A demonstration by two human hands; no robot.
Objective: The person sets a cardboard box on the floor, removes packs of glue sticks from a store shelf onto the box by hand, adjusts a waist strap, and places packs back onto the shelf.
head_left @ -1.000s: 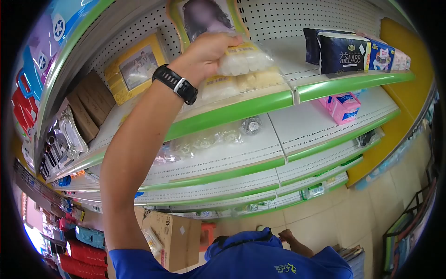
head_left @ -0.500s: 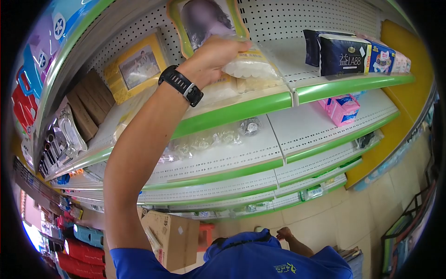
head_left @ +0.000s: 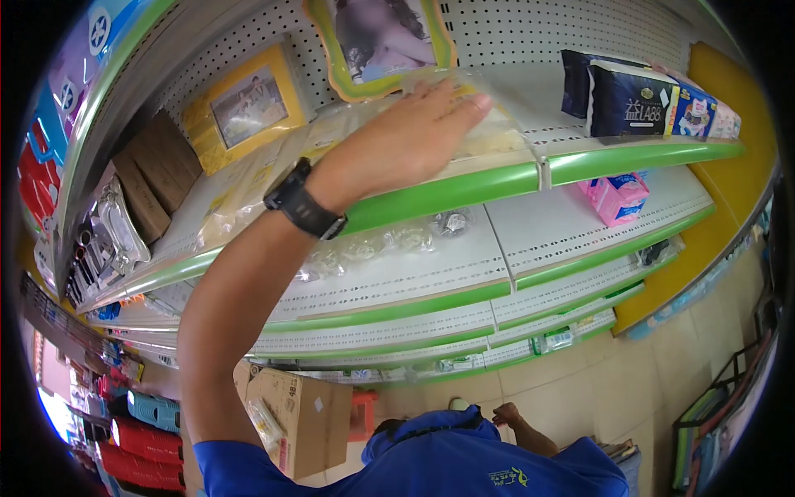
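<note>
My left hand, with a black watch on its wrist, lies palm down over clear plastic packets with pale yellow contents on the upper shelf. Its fingers are stretched out and grip nothing; the palm side is hidden. More such packets lie in a row to the left. Behind the hand stands a yellow-green picture frame, and a yellow picture frame leans farther left. Low beside my body hangs my right hand, small in view, its fingers loosely apart with nothing visible in them.
Black sanitary-pad packs stand on the right shelf section, above a pink pack. Green shelf edges jut toward me. A cardboard box and a red stool are below. Brown boxes stand left.
My left hand has let go of a clear packet it was lifting. The packet now lies on the shelf, and the hand has flattened over the packets. My right hand is nearly unmoved.
</note>
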